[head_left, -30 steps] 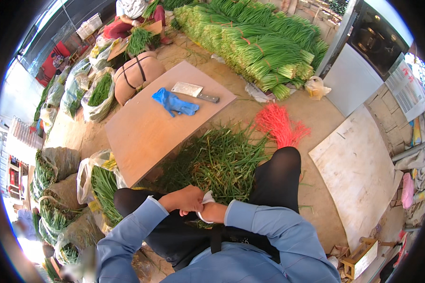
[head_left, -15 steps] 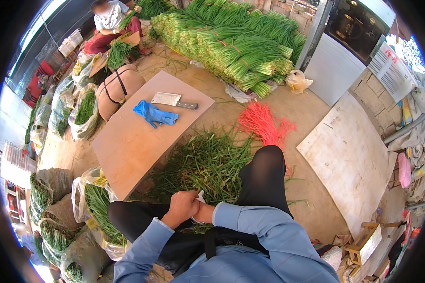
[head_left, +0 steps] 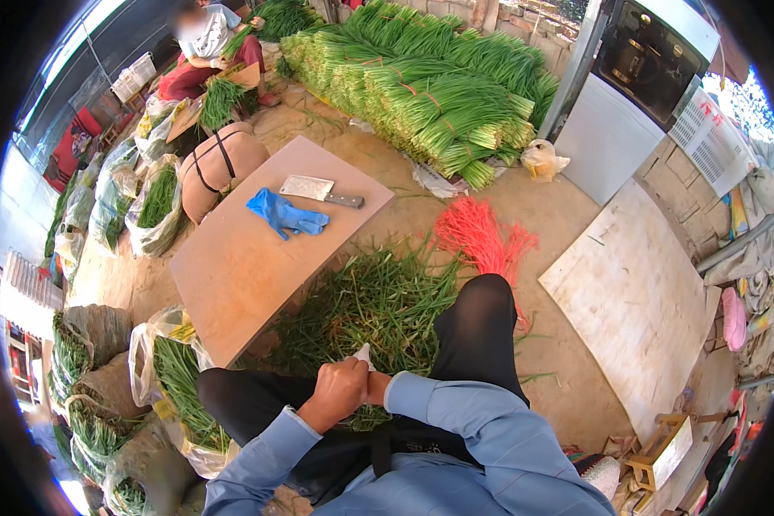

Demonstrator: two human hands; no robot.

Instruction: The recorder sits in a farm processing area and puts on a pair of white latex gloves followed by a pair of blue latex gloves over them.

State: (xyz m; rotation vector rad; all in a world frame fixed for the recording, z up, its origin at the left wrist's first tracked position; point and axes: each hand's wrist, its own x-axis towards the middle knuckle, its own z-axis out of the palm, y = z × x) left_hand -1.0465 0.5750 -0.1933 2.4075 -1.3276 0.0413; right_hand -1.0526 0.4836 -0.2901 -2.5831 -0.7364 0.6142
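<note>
Small pale white-tipped stalk end [head_left: 363, 354] pokes up from between both hands, just in front of the lap, long axis pointing away from the person toward the loose heap of cut green stalks [head_left: 378, 301] on the ground. Left hand [head_left: 340, 391] closed in a fist around it. Right hand [head_left: 377, 387] tucked behind the left, mostly hidden; grip cannot be told. Left hand is nearer the heap.

Beyond the heap: flat brown board counter [head_left: 249, 258] carrying a crumpled blue glove [head_left: 285, 215] and a steel cleaver [head_left: 320, 191]. Right of the heap, bundle of red ties [head_left: 477, 236]. Left of the heap, clear plastic bags of greens [head_left: 168, 365]. Far side, yellowish plastic bag [head_left: 544, 160] beside stacked green bundles [head_left: 439, 90].
</note>
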